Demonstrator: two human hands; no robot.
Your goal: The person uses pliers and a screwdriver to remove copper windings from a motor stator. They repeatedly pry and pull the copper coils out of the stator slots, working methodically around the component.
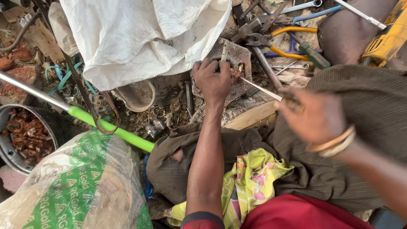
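Observation:
My left hand presses down on a small rusty metal part that lies on a flat grey metal block. A thin upright metal piece sticks up between its fingers. My right hand, blurred and wearing bangles at the wrist, grips the handle of a long thin metal tool, probably a screwdriver. Its tip points at the rusty part beside my left fingers. Both hands work over my brown-clothed knees.
Pliers with yellow handles, spanners and a green-handled screwdriver lie beyond the block. A yellow power tool sits at the top right. There is a white sack at the top, a green-handled rod, a bowl of copper scrap, and a printed sack.

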